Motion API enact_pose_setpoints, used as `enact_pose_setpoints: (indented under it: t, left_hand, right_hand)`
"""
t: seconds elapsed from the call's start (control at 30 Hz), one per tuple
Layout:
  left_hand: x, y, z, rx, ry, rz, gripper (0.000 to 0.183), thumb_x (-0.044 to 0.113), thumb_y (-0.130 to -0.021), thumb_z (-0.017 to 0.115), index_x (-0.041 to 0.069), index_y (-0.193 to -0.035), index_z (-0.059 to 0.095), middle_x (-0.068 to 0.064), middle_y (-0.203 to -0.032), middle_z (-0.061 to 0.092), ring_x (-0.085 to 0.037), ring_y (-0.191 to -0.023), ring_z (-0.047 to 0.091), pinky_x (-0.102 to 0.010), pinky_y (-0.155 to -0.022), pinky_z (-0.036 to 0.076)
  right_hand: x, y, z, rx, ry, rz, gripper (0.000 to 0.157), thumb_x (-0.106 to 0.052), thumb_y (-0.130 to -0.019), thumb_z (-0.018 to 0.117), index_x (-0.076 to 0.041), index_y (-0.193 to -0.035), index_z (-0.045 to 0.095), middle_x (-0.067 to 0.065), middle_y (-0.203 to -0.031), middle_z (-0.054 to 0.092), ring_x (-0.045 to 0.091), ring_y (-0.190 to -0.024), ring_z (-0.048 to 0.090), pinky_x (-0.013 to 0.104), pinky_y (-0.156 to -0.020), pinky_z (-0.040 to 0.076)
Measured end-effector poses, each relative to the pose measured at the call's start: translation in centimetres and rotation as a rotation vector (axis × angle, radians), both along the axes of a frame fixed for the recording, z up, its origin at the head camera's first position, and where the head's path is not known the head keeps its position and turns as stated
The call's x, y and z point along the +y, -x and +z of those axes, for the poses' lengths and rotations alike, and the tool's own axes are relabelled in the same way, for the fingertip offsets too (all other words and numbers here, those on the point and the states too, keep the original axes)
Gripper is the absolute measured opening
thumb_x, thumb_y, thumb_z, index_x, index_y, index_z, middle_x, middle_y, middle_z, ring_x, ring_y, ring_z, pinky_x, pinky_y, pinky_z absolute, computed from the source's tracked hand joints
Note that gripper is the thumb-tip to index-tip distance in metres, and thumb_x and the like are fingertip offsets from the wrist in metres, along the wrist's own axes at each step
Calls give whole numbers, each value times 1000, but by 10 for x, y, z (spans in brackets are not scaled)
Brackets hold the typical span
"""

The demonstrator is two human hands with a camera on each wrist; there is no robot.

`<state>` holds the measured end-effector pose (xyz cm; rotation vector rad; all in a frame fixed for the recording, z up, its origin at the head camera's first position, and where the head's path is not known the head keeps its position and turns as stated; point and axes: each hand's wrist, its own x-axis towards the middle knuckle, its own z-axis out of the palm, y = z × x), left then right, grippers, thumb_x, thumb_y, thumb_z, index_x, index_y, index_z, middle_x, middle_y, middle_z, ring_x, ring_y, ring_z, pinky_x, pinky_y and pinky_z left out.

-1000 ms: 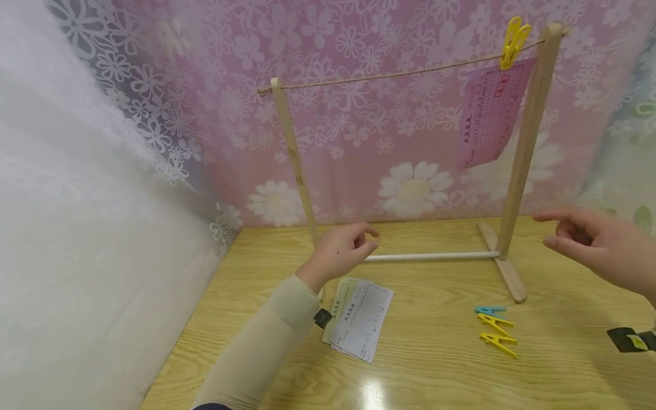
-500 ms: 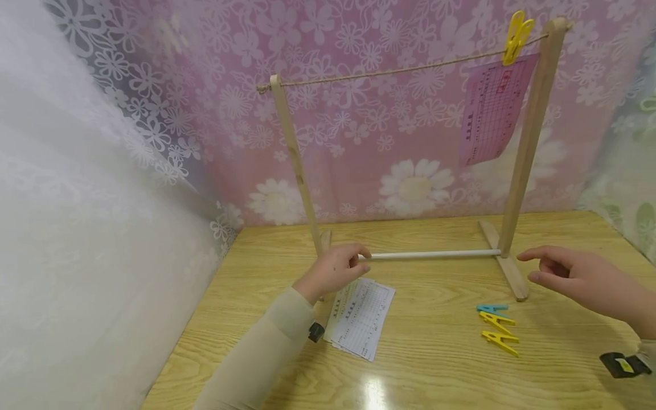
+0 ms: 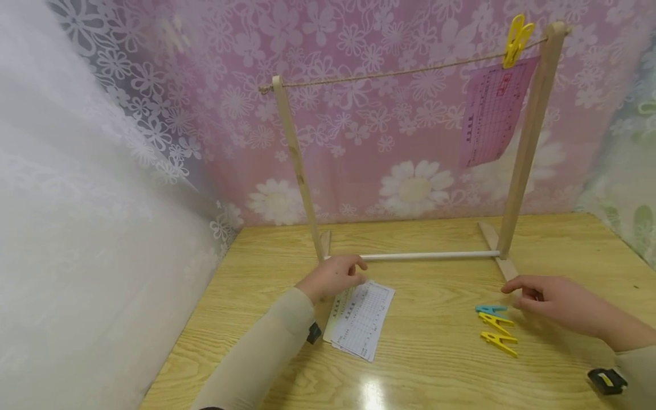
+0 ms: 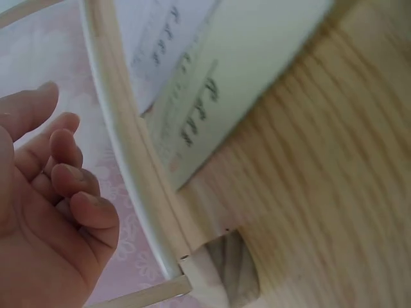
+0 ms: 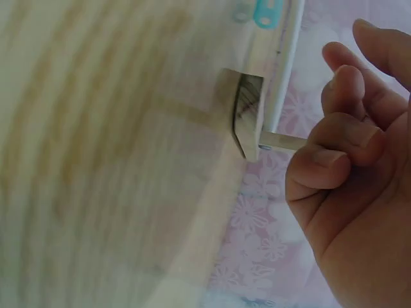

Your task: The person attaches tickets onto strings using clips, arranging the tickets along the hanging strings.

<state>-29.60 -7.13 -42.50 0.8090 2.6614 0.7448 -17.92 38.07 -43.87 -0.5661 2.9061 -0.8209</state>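
My left hand [image 3: 335, 276] hovers at the top end of a stack of printed paper slips [image 3: 366, 324], white over pale yellow. Its fingers [image 4: 90, 208] are loosely bent and hold nothing. On the other side, my right hand [image 3: 556, 302] is just above and right of three loose clothespins: a blue clothespin [image 3: 491, 310], a yellow clothespin [image 3: 496, 323] and another yellow clothespin [image 3: 499, 343]. Its fingers [image 5: 321, 168] curl loosely around nothing. A pink printed slip [image 3: 494, 114] hangs from the rope, pinned by a yellow clothespin [image 3: 516, 45].
A wooden stand rises behind the hands, with a left post [image 3: 297, 165], a right post [image 3: 528, 148] and a white rod [image 3: 430, 256] low between them. Twine [image 3: 379, 75] runs between the post tops. A floral curtain [image 3: 353, 188] backs the wooden table [image 3: 425, 364].
My right hand has come down and left, from beside the right post to near the clothespins. My left hand has lowered slightly toward the paper slips.
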Motion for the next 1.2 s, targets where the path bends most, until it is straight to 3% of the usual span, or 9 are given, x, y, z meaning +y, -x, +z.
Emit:
enact_pose_setpoints:
  t: [0.23, 0.57, 0.97, 1.2]
  left_hand:
    - [3, 11, -12, -87, 65, -15, 35, 28, -97, 71, 23, -130, 63, 1, -88, 59, -12, -72, 52, -31, -66, 45]
    - [3, 22, -25, -62, 133, -48, 28, 27, -97, 70, 23, -124, 64, 9, -103, 61, -8, -92, 57, -32, -86, 48]
    - [7, 26, -26, -96, 160, -42, 24, 23, -94, 75, 23, -114, 62, 6, -95, 60, -11, -85, 56, -29, -77, 47]
    - [7, 29, -28, -79, 162, -62, 20, 23, -94, 75, 24, -108, 61, 6, -94, 60, -11, -84, 55, -29, -75, 47]
  right_hand:
    - [0, 3, -12, -91, 12, 34, 28, -28, -102, 63, -13, -126, 66, -7, -79, 52, 4, -61, 45, 27, -55, 37]
    - [0, 5, -18, -186, 85, 87, 31, -29, -102, 63, -9, -126, 63, -5, -79, 54, 7, -60, 49, 28, -54, 40]
    - [-2, 5, -19, -186, 86, 115, 31, -29, -102, 64, -9, -125, 64, -7, -78, 54, 6, -61, 48, 28, -53, 38]
    - [1, 6, -21, -196, 94, 133, 34, -28, -101, 65, -7, -127, 62, -7, -79, 52, 6, -62, 46, 28, -54, 36]
